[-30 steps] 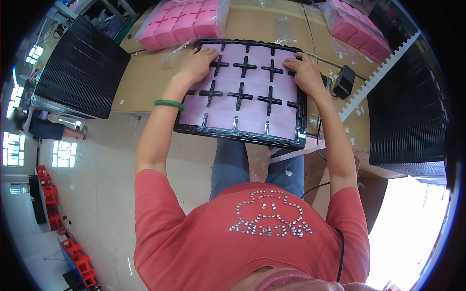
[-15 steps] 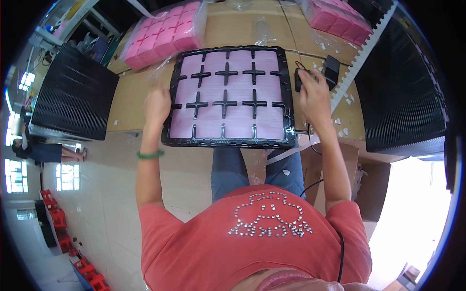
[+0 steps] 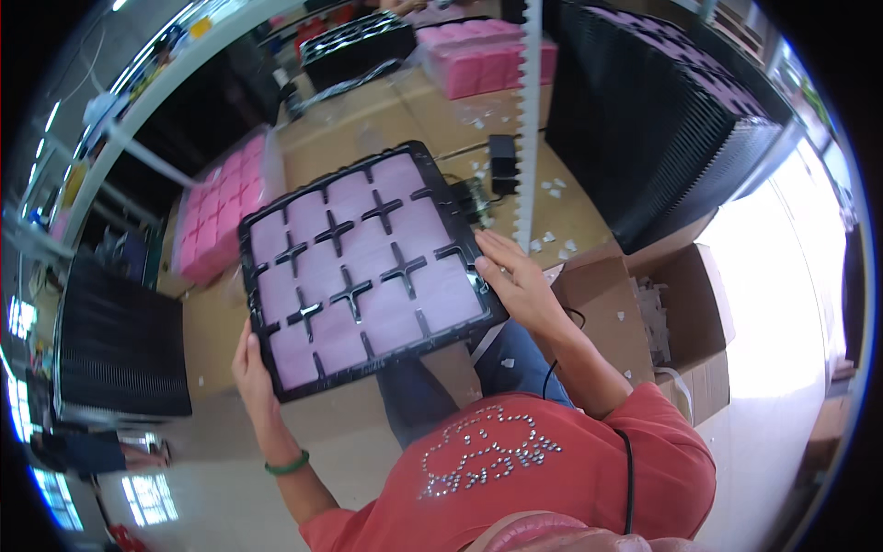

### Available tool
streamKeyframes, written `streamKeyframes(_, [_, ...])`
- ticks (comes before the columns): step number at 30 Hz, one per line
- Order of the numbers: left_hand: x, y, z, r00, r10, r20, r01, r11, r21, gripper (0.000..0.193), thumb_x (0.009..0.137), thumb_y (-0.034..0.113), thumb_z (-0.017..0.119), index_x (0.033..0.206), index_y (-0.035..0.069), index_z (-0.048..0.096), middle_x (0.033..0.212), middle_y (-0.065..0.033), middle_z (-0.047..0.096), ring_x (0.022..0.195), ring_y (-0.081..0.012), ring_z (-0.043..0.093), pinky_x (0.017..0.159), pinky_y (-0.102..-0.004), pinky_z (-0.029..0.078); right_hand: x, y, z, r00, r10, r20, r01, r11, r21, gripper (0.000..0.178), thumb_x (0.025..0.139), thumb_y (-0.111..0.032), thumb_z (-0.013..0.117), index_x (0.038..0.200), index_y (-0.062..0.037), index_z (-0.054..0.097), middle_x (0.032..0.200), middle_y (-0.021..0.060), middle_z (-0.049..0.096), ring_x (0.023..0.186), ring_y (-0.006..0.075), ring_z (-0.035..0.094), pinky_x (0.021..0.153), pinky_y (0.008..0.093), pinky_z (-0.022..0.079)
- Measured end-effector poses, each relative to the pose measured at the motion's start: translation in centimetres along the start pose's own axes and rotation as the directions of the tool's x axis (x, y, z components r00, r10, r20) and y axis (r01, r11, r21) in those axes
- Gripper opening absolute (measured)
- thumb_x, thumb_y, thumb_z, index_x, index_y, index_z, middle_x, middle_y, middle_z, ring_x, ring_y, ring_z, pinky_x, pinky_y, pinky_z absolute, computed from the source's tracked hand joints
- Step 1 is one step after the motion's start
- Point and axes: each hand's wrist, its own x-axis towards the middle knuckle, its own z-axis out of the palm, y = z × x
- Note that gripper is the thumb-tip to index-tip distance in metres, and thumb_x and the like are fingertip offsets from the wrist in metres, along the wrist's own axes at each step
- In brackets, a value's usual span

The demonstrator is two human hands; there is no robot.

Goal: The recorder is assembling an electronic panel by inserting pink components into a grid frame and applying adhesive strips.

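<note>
Black tray: centre of the frame, lilac inserts (image 3: 363,253) filling its cells; its rim (image 3: 448,207) spans the gap between both hands, and its near edge overhangs the table, above the lap.
Tray handling: I judge this as a two-handed holding step — the next move calls for even support at both sides, so the inserts stay seated.
Tray axis: the slightly longer side slopes from lower left to upper right; the far edge points toward the upper left.
Left hand (image 3: 253,373): curled on the tray's lower-left edge, thumb along the rim; I cannot see every fingertip.
Right hand (image 3: 520,285): partly closed on the lower-right edge, fingers fairly straight — what lies beneath is hidden from me.
Table (image 3: 216,345): cardboard-brown, with a small black box (image 3: 503,156) beyond the right hand.
Pink block (image 3: 225,207): bagged, left of the tray.
Tray stacks: one far left (image 3: 120,340), one upper right (image 3: 635,120).
</note>
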Motion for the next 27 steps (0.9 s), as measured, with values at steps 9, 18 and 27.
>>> streamKeyframes(9, [-2.6, 19.0, 13.4, 0.813, 0.471, 0.342, -0.25, 0.814, -0.525, 0.051, 0.098, -0.004, 0.046, 0.148, -0.007, 0.036, 0.152, -0.0222, 0.041, 0.139, -0.0246, 0.044, 0.116, -0.0368, 0.035, -8.3, -12.8, -19.8, 0.709, -0.322, -0.627, 0.191, 0.944, -0.269, 0.068, 0.1, -0.049, 0.043, 0.143, 0.0042, 0.048, 0.135, 0.0197, 0.059, 0.123, 0.0279, 0.061, 0.111, 0.0421, 0.041])
streamKeyframes(18, [3.0, 29.7, 38.2, 0.35, 0.423, 0.836, 0.212, 0.833, -0.51, 0.04, 0.091, 0.01, 0.071, 0.124, -0.006, 0.056, 0.096, -0.0025, 0.062, 0.078, -0.0085, 0.06, 0.07, -0.0225, 0.052, -5.1, -11.2, -42.9, 0.633, -0.137, -0.762, 0.271, 0.961, 0.052, 0.074, 0.105, -0.052, 0.036, 0.14, 0.0118, 0.045, 0.135, 0.0243, 0.056, 0.122, 0.0225, 0.059, 0.107, 0.0301, 0.044])
streamKeyframes(27, [5.3, 29.4, 52.2, 0.467, 0.122, 0.876, 0.399, 0.855, -0.332, 0.016, 0.091, 0.003, 0.069, 0.1, -0.005, 0.059, 0.093, -0.0088, 0.061, 0.079, -0.0154, 0.06, 0.068, -0.0254, 0.058, 3.1, -3.2, -49.6, 0.573, -0.1, -0.813, -0.056, 0.985, -0.161, 0.072, 0.102, -0.063, 0.03, 0.137, -0.0072, 0.058, 0.141, 0.0117, 0.057, 0.139, 0.0245, 0.042, 0.118, 0.0477, 0.021])
